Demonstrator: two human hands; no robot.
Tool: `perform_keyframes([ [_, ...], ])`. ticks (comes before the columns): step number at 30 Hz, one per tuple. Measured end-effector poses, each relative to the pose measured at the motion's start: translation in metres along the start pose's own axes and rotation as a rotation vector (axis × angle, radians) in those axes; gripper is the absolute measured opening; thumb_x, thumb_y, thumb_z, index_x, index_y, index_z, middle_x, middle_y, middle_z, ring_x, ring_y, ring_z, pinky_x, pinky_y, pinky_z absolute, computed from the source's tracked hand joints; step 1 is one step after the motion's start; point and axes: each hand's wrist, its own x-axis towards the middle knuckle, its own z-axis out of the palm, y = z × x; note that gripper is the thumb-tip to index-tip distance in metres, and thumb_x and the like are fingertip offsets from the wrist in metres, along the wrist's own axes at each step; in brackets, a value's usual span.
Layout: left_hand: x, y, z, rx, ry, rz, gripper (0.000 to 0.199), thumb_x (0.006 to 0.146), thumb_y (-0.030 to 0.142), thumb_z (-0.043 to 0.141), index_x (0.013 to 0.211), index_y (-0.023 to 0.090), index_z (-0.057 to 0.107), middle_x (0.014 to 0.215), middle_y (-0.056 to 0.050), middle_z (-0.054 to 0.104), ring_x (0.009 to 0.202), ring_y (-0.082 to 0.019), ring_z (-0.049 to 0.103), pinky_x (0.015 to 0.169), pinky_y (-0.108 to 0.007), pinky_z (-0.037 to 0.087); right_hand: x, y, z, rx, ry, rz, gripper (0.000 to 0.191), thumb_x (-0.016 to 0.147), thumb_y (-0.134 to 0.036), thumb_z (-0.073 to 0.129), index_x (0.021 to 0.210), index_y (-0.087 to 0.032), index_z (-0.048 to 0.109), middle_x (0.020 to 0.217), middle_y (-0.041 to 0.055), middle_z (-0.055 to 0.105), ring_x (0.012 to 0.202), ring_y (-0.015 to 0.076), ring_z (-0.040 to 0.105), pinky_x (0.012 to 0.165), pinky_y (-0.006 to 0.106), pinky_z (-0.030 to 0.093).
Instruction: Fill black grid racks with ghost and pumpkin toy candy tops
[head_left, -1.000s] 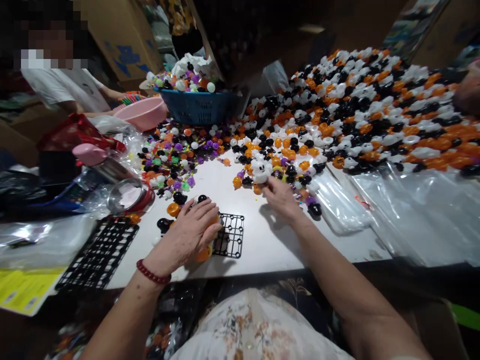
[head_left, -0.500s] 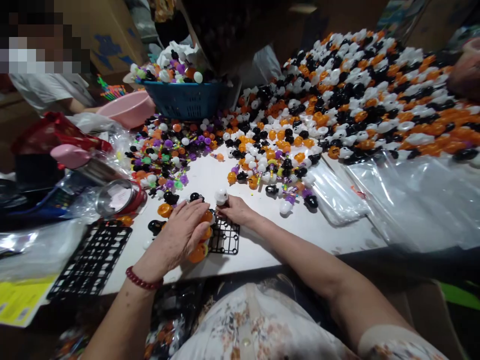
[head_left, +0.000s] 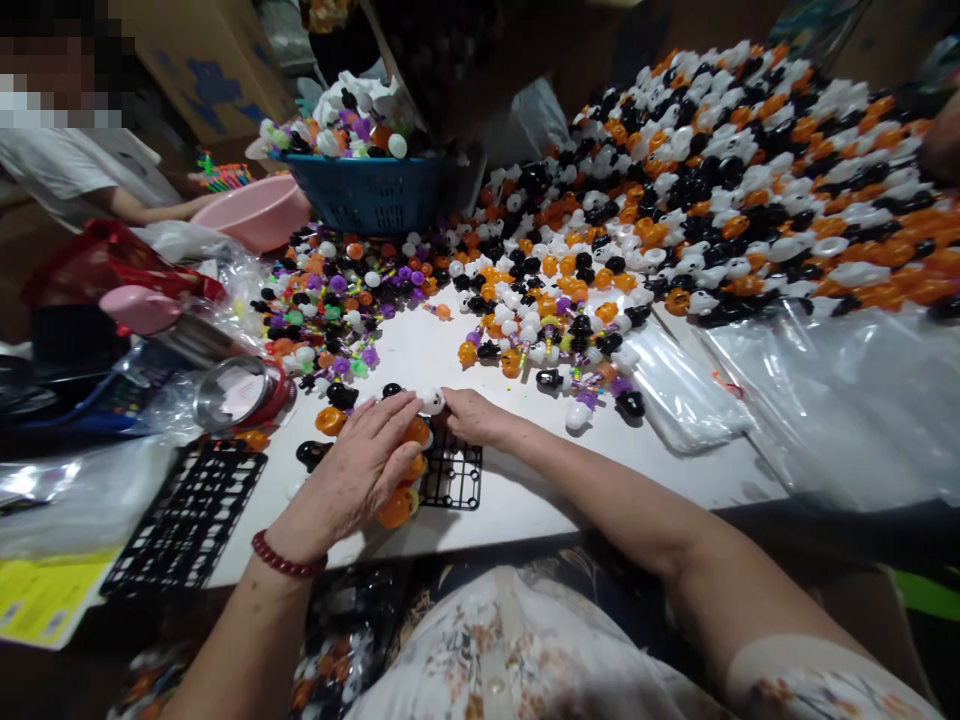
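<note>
My left hand (head_left: 371,460) lies palm down, fingers stretched out, over a cluster of toy heads. Orange pumpkin heads (head_left: 397,507) peek out beside its thumb. Between the thumb and fingers of my right hand (head_left: 474,415) is a small white toy head (head_left: 430,400) with dark eyes. That head is close to my left fingertips, at the far edge of a black plastic grid (head_left: 454,472). The grid's right part shows bare, while its left part is hidden under the heads and my left hand. Black toy heads (head_left: 312,455) lie left of that hand.
A large heap of orange, white and black toy heads (head_left: 720,190) covers the back right. Clear plastic bags (head_left: 832,400) lie at right. A blue basket (head_left: 367,190), a pink basin (head_left: 259,215) and stacked black grids (head_left: 184,520) are on the left. Another person's arm (head_left: 150,208) reaches toward the basin.
My right hand has moved slightly left and brought the white toy head down against the row by my left fingertips. My left hand stays in place.
</note>
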Motion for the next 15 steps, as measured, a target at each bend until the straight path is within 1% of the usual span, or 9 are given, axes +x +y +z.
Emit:
perform_keyframes([
  [3, 0.001, 0.000, 0.000, -0.003, 0.007, 0.006, 0.051, 0.103, 0.039, 0.032, 0.152, 0.023, 0.034, 0.157, -0.010, 0.038, 0.144, -0.025, 0.036, 0.120, -0.051, 0.028, 0.002, 0.000, 0.001, -0.054, -0.014, -0.039, 0.021, 0.088, -0.014, 0.053, 0.108, -0.017, 0.060, 0.103, 0.0103, 0.072, 0.091, 0.0222, 0.064, 0.075, 0.028, 0.043],
  [5, 0.003, -0.001, -0.001, 0.006, -0.013, 0.016, 0.051, 0.103, 0.039, 0.032, 0.152, 0.024, 0.034, 0.159, -0.009, 0.035, 0.146, -0.025, 0.033, 0.120, -0.050, 0.027, 0.002, 0.001, 0.002, -0.043, -0.024, -0.072, 0.023, 0.087, -0.014, 0.054, 0.109, -0.017, 0.060, 0.103, 0.0098, 0.072, 0.092, 0.0225, 0.064, 0.076, 0.029, 0.044],
  [7, 0.005, -0.001, -0.001, 0.024, -0.048, 0.018, 0.050, 0.104, 0.039, 0.030, 0.152, 0.026, 0.035, 0.159, -0.007, 0.036, 0.146, -0.024, 0.033, 0.121, -0.050, 0.026, 0.001, 0.004, 0.002, 0.030, -0.023, -0.111, 0.024, 0.086, -0.012, 0.054, 0.109, -0.018, 0.062, 0.103, 0.0072, 0.073, 0.092, 0.0214, 0.064, 0.077, 0.028, 0.044],
  [10, 0.009, -0.001, -0.001, 0.041, -0.069, 0.005, 0.049, 0.104, 0.039, 0.027, 0.151, 0.027, 0.037, 0.156, -0.007, 0.040, 0.145, -0.023, 0.036, 0.121, -0.051, 0.024, -0.002, 0.009, 0.005, 0.154, 0.007, -0.161, 0.023, 0.084, -0.010, 0.051, 0.099, -0.019, 0.066, 0.098, 0.0029, 0.073, 0.090, 0.0198, 0.064, 0.078, 0.027, 0.045],
  [12, 0.011, -0.002, -0.001, 0.041, -0.062, 0.008, 0.050, 0.104, 0.040, 0.027, 0.150, 0.026, 0.037, 0.157, -0.008, 0.040, 0.144, -0.023, 0.037, 0.121, -0.051, 0.024, -0.003, 0.011, 0.009, 0.164, 0.036, -0.166, 0.023, 0.082, -0.007, 0.050, 0.094, -0.018, 0.067, 0.094, 0.0031, 0.072, 0.087, 0.0196, 0.064, 0.078, 0.027, 0.045],
  [15, 0.014, -0.003, 0.000, 0.050, -0.069, 0.015, 0.050, 0.104, 0.040, 0.027, 0.151, 0.026, 0.036, 0.158, -0.008, 0.037, 0.145, -0.022, 0.036, 0.122, -0.050, 0.021, -0.003, 0.012, 0.017, 0.102, 0.063, -0.142, 0.027, 0.078, -0.005, 0.053, 0.100, -0.016, 0.065, 0.096, 0.0054, 0.070, 0.087, 0.0200, 0.062, 0.077, 0.028, 0.045],
])
